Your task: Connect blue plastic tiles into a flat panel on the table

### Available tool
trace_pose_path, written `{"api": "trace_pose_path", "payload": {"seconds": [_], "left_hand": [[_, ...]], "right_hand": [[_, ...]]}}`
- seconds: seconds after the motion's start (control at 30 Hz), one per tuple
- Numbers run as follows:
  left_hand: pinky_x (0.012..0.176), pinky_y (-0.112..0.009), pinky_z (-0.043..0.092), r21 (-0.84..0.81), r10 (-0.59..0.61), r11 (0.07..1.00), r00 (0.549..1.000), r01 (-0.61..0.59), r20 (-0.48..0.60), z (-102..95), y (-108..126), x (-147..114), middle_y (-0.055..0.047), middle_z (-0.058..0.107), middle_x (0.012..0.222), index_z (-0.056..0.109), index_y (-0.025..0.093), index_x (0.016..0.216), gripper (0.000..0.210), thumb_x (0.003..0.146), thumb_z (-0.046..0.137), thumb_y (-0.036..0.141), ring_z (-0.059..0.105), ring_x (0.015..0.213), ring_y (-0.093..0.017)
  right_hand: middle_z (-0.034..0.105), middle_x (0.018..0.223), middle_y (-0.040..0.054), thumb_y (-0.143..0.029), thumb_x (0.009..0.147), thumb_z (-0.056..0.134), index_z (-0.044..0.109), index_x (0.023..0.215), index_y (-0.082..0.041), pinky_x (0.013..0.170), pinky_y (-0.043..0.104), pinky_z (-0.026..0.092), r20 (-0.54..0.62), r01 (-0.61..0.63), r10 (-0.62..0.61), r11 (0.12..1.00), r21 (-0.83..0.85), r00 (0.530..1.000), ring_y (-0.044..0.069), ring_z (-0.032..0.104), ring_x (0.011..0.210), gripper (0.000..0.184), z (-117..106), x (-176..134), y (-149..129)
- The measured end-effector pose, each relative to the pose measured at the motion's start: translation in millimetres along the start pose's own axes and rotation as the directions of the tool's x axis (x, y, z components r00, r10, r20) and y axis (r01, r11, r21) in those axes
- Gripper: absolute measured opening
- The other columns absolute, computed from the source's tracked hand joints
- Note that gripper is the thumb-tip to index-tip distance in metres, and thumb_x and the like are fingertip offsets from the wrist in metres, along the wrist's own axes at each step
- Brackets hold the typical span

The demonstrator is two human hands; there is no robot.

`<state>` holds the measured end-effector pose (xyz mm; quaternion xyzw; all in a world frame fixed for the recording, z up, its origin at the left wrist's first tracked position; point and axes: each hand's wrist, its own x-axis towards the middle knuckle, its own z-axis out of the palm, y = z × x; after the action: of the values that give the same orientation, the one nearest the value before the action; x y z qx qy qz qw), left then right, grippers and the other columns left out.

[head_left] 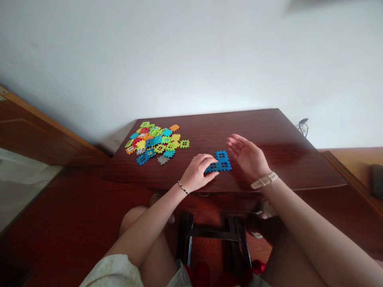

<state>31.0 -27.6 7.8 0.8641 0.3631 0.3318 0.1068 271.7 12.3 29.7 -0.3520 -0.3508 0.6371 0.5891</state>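
Several blue square interlocking tiles [223,160] with window-like cutouts lie joined in an L shape on the table. My left hand [197,170] curves over the left tile of that shape, fingers on top and thumb at the near edge, partly hiding it. To the right of the tiles, my right hand [247,155] is raised just over the table. It is open, palm turned to the left, fingers stretched out and holding nothing. A heap of loose interlocking tiles [160,148] in green, yellow, red, orange, blue, white and grey lies to the left.
The dark wooden table [254,123] stands against a white wall [191,59]. Below its front edge is a dark stool frame [212,234] between my legs. A black cable [303,125] hangs by the wall at the right. A wooden door [44,131] is at the left.
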Motion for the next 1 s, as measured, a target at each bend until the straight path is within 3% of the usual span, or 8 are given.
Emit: {"api": "trace_pose_path", "payload": {"seconds": [0.17,0.33,0.53,0.73,1.0], "left_hand": [[0.103,-0.044,0.059,-0.146,0.060,0.987,0.996,-0.069,-0.066,15.6,48.4,-3.1,-0.010,0.073,0.118,0.063,0.022,0.126,0.033,0.104,0.070,0.045,0.070,0.112,-0.025],[0.102,-0.044,0.060,-0.218,0.030,0.974,0.994,-0.053,-0.106,36.1,76.4,-2.3,-0.010,0.072,0.118,0.060,0.022,0.128,0.039,0.101,0.073,0.049,0.069,0.110,-0.026],[0.093,-0.040,0.061,-0.279,-0.072,0.960,0.964,-0.002,-0.255,51.1,78.5,4.7,-0.008,0.068,0.105,0.058,0.022,0.116,0.027,0.102,0.073,0.040,0.068,0.102,-0.024],[0.085,-0.037,0.060,-0.260,-0.100,0.965,0.954,0.024,-0.281,55.6,76.4,8.3,-0.006,0.064,0.098,0.055,0.023,0.106,0.019,0.103,0.069,0.035,0.065,0.093,-0.021],[0.083,-0.038,0.060,-0.220,-0.020,0.974,0.962,-0.042,-0.273,55.9,72.9,13.2,-0.006,0.061,0.096,0.047,0.024,0.103,0.020,0.092,0.062,0.015,0.064,0.094,-0.023]], "right_hand": [[0.075,0.100,0.0037,-0.029,0.087,0.064,0.074,0.101,-0.026,0.077,0.027,0.062,-0.145,-0.009,0.066,0.930,0.367,0.987,0.016,0.071,0.089,0.017,10.5,14.2,14.2],[0.068,0.085,0.0001,-0.029,0.087,0.063,0.070,0.100,-0.025,0.066,0.026,0.057,-0.191,0.046,0.039,0.904,0.425,0.981,0.013,0.064,0.073,0.015,25.8,16.7,29.4],[0.060,0.076,-0.0028,-0.027,0.086,0.060,0.064,0.096,-0.025,0.057,0.024,0.049,-0.312,0.112,0.016,0.916,0.385,0.950,0.012,0.058,0.064,0.011,33.4,21.9,39.8],[0.057,0.075,-0.0035,-0.027,0.086,0.061,0.062,0.095,-0.026,0.055,0.025,0.046,-0.321,0.125,0.006,0.913,0.388,0.947,0.012,0.056,0.063,0.009,35.4,22.4,40.0],[0.056,0.074,-0.0035,-0.026,0.085,0.059,0.061,0.094,-0.025,0.055,0.024,0.045,-0.321,0.116,0.026,0.903,0.414,0.947,0.012,0.054,0.062,0.009,35.4,21.7,36.5]]}}
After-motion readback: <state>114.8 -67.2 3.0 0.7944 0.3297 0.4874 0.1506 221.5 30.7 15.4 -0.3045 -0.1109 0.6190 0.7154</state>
